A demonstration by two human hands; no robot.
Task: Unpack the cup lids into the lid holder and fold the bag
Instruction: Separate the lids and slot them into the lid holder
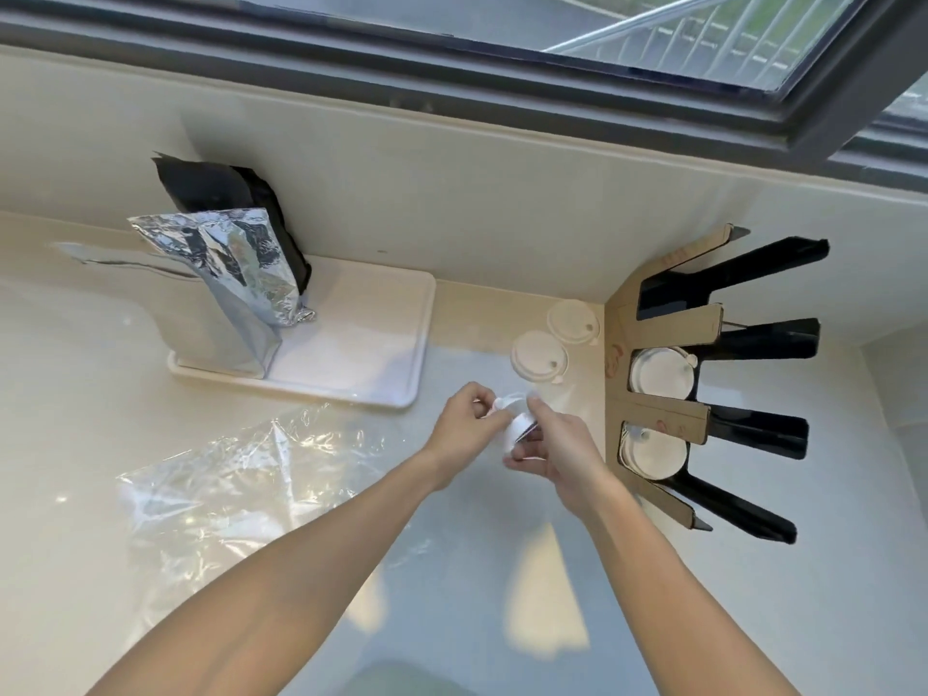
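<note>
Grip: left hand (464,424) and right hand (557,447) both pinching a small stack of lids (519,428), tilted on edge above the counter (452,570); lid holder (668,374) just right, right hand nearer; bag (241,474) left, unfolded

Café service counter (502,570): cup-lid holder (653,394), foil bags (236,273).
</note>
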